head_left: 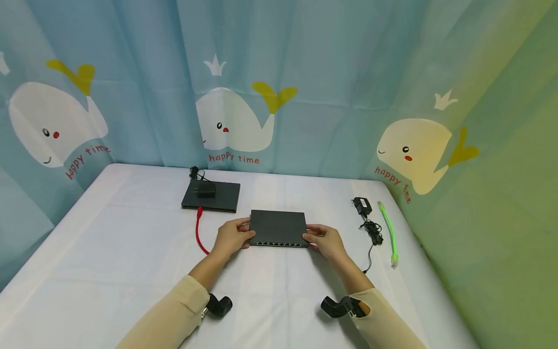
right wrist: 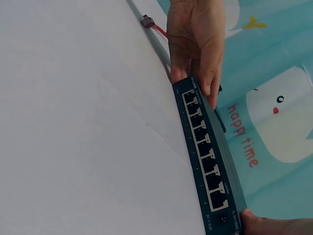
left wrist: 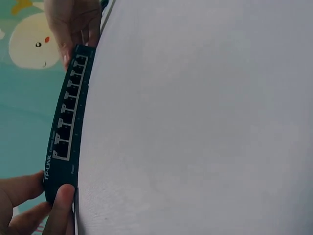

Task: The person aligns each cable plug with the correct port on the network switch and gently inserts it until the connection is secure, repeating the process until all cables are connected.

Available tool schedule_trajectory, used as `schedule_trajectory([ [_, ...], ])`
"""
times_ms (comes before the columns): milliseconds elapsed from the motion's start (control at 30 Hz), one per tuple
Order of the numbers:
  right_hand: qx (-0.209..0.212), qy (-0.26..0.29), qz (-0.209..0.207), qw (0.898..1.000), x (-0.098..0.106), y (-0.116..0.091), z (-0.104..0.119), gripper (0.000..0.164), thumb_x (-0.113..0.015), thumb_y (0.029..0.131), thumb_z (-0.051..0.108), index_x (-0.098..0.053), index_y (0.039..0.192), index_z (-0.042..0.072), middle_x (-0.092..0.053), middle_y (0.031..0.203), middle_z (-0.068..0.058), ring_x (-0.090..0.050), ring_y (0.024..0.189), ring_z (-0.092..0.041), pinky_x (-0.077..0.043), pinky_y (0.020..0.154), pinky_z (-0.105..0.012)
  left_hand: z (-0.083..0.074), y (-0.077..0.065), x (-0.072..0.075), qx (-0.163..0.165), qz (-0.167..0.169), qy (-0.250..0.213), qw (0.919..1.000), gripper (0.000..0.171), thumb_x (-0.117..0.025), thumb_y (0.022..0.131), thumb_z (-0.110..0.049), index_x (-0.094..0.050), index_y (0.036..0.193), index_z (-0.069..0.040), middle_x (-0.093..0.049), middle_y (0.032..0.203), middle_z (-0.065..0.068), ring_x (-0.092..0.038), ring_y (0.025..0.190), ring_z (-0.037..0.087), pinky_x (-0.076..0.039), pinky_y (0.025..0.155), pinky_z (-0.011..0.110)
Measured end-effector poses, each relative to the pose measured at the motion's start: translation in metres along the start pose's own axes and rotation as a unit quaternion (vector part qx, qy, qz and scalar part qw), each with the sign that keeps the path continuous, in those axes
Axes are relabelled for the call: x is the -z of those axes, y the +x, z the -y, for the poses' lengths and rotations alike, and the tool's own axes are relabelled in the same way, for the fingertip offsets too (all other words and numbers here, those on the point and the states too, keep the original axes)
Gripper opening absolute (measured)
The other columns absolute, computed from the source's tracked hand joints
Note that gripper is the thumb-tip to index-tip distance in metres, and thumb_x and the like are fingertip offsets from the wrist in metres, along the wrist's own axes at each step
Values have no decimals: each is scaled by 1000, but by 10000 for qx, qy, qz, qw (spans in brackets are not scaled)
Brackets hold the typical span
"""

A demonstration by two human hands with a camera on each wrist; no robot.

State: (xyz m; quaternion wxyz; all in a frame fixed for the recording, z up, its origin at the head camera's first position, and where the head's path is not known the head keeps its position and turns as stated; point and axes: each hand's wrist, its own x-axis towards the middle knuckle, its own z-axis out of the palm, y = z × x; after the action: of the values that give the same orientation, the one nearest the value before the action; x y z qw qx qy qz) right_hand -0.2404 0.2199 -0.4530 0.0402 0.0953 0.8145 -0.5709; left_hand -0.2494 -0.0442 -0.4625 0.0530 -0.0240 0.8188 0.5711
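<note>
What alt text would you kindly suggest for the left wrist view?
A TP-LINK Ethernet switch, ports facing the camera, is held at opposite ends by the left hand and right hand. White tabletop lies right, whale-print curtain left.

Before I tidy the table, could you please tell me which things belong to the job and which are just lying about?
In use:
- network switch, held by left hand and right hand

Seemingly lying about:
- green cable
- red cable
- power adapter
- black box
- adapter atop it
</note>
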Motion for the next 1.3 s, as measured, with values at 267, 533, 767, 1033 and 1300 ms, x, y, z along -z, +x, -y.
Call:
schedule_trajectory([
  [267,-68,105,-7,9999,1,17,2,40,-72,90,4,-62,127,-5,-67,106,-13,-63,79,-4,-60,75,-25,-5,18,-3,-21,-95,234,9997,46,-73,89,-7,-62,134,-9,-67,104,12,-62,58,7,-58,55,22],
  [533,-231,175,5,9996,4,35,8,41,-70,91,5,-61,130,-3,-65,113,-15,-64,82,-6,-60,80,-28,-17,39,-8,93,-145,711,9973,46,-72,89,-9,-63,134,-9,-70,115,15,-69,70,16,-55,56,19],
  [767,-371,177,7,9992,6,49,12,41,-69,92,5,-61,131,-2,-64,117,-17,-64,84,-7,-60,78,-26,-29,58,-12,507,-74,740,9959,46,-73,88,-5,-63,133,-8,-68,121,15,-72,89,23,-58,58,21],
  [1033,-574,320,11,9978,11,65,17,45,-71,91,6,-59,133,0,-66,117,-16,-65,76,-4,-60,72,-23,-40,83,-8,927,106,760,9927,46,-76,86,-5,-65,130,-10,-62,128,21,-68,60,14,-59,59,23],
  [1300,-734,399,71,9965,14,74,21,46,-70,91,5,-58,135,0,-66,114,-12,-65,75,-3,-60,72,-23,-52,98,-2,1533,615,41,9863,45,-69,92,-4,-59,136,-8,-51,137,22,-69,100,26,-61,71,27],
])
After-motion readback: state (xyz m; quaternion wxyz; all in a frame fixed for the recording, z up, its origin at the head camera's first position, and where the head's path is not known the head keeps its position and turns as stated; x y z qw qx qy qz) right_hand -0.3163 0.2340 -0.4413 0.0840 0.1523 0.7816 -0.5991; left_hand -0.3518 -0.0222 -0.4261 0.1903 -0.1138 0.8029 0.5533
